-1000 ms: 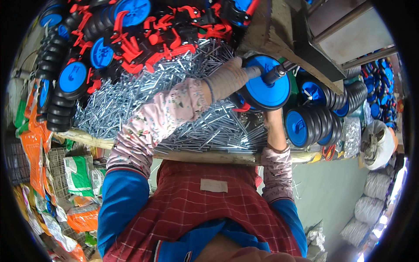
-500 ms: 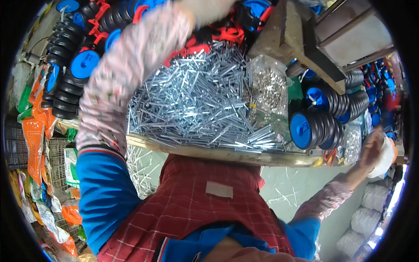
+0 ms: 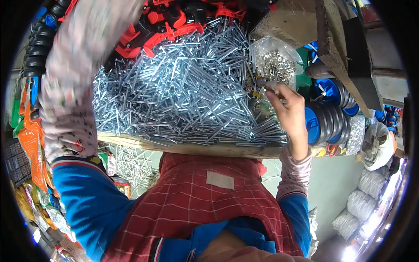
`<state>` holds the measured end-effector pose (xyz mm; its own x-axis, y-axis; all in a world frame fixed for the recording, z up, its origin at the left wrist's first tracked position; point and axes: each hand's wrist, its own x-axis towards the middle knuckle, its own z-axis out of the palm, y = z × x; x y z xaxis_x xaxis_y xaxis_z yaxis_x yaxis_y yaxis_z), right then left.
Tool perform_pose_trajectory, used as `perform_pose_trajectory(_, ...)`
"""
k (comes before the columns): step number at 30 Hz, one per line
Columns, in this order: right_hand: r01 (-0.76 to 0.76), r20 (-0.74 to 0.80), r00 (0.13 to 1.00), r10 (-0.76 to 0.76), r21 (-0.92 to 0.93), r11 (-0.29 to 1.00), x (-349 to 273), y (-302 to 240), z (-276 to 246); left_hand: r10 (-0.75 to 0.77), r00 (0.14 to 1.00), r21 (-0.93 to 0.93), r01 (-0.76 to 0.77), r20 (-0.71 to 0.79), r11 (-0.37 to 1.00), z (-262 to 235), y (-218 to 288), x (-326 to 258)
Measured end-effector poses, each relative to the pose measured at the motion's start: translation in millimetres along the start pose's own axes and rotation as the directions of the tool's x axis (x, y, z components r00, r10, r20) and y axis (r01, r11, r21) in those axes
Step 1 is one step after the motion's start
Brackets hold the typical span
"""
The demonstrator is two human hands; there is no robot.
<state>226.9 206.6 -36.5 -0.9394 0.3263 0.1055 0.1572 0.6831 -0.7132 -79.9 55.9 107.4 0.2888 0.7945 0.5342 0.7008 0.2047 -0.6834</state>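
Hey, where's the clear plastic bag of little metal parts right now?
In the head view, the clear plastic bag is right of centre, beside the metal rod pile and just beyond the right hand.

So the person's left arm (image 3: 67, 126) is way out to the side, elbow (image 3: 65, 172) bent, forearm (image 3: 76, 65) running up and leaning inward at the top. That forearm's pretty blurry, and the left hand is cut off past the edge, so no clue about its grip. Right arm (image 3: 294, 179) sits closer in, reaching forward, wrist (image 3: 300, 148) bare. The right hand (image 3: 289, 105) angles leftward, fingers (image 3: 286, 91) curled, thumb (image 3: 275, 102) close by; can't tell if they meet.
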Motion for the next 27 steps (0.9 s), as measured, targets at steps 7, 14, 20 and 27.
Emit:
perform_pose_trajectory(7, 0.071, -0.062, 0.99, -0.13, -0.574, 0.816, 70, 22, 36, 0.04, 0.919, -0.26, 0.069, 0.392, 0.963, -53, 94, -115)
perform_pose_trajectory(14, -0.107, 0.102, 0.957, 0.271, -0.744, 0.66, 99, 28, 56, -0.323, 0.653, -0.199, 0.594, 0.684, 0.779, -5, 56, -81)
perform_pose_trajectory(20, -0.008, 0.283, 0.931, 0.233, -0.62, 0.785, 115, 31, 50, -0.011, 0.242, -0.182, 0.76, 0.97, 0.624, 16, 44, -76)
perform_pose_trajectory(27, -0.111, 0.143, 0.967, 0.211, -0.509, 0.854, 101, 46, 31, -0.259, 0.469, -0.288, 0.806, 0.844, 0.518, -55, 87, -86)
